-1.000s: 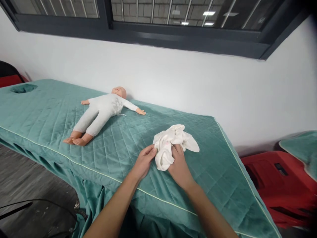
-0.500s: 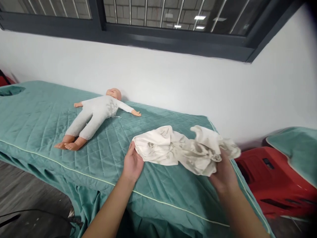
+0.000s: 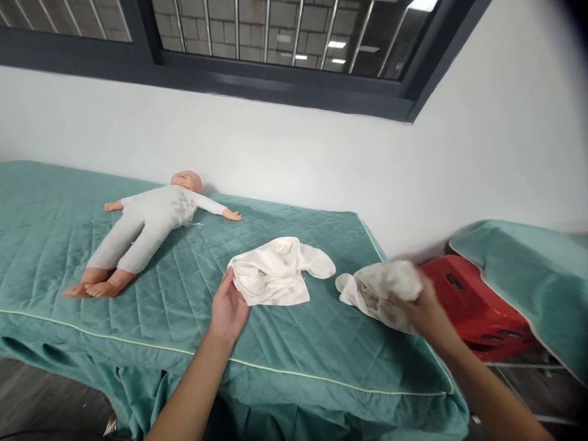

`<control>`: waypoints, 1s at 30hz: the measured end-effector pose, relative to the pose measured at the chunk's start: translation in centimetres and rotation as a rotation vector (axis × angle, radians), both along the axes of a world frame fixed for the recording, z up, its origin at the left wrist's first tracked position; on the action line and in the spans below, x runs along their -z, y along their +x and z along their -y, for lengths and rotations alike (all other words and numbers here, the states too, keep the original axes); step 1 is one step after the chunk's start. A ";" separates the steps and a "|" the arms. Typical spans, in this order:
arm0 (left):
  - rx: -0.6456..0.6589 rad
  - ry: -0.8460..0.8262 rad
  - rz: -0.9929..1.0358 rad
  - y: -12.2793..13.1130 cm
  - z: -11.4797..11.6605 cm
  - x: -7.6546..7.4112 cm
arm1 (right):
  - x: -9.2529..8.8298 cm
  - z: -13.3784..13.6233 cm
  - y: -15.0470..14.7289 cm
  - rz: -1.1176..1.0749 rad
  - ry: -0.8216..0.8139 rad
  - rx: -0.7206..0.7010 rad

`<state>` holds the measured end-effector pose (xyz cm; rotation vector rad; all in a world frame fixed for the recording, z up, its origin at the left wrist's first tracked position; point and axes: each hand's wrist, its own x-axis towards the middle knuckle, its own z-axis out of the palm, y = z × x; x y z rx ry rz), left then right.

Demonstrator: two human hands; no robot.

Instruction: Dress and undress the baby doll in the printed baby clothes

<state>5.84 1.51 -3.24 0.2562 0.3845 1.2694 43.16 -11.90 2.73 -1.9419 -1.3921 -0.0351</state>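
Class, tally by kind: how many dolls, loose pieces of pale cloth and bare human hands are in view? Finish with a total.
Dolls: 1 (pale cloth-bodied doll)
Loose cloth: 2 (spread white cloth piece, bunched off-white cloth piece)
Hands: 2 (left hand, right hand)
Total: 5

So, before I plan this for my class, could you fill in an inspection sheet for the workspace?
Surface: green quilted cover with pale piping, hanging over the near side.
Job's things: white garment lying creased; whitish cloth bunched, apart from it.
Clutter: doll on its back, left of the garment; small shiny thing low at left, unidentifiable.
Hands: left hand at the garment's left edge; right hand, blurred, gripping the cloth.
Cables: nothing seen clearly.
Surroundings: white wall, dark-framed barred window, red plastic item at right, partly beneath another green cover.
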 end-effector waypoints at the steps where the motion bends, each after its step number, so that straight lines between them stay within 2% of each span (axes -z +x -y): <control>1: 0.002 -0.001 -0.001 0.0 0.0 -0.1 | 1.0 0.3 -0.7 0.069 -0.087 -0.128; 2: 0.004 -0.001 -0.002 0.0 0.1 -0.1 | 1.9 0.6 -1.5 0.168 -0.185 -0.229; 4: 0.009 0.001 -0.003 0.1 0.1 0.0 | 3.1 1.0 -3.2 0.344 -0.285 -0.279; 7: 0.008 0.009 -0.004 0.1 0.0 0.1 | 3.6 0.8 -4.8 0.464 -0.250 -0.155; 12: 0.016 0.006 -0.002 0.1 0.0 0.1 | 2.5 -1.2 -4.1 0.512 -0.191 -0.097; 16: 0.024 0.020 -0.002 0.0 0.0 0.2 | 1.9 -1.9 -2.9 0.522 -0.161 0.045; 21: 0.027 0.023 0.001 0.0 0.0 0.1 | 2.7 -1.3 -2.1 0.560 -0.323 -0.075; 23: 0.018 0.020 -0.012 0.0 0.2 -0.1 | 2.4 -0.7 -2.1 0.561 -0.360 -0.057; 27: -0.005 0.027 -0.040 -0.3 1.0 -0.5 | 0.9 0.4 -4.1 0.564 -0.275 0.001; 30: 0.004 0.052 -0.080 -0.6 2.0 -0.7 | -0.1 0.2 -7.6 0.510 -0.137 -0.069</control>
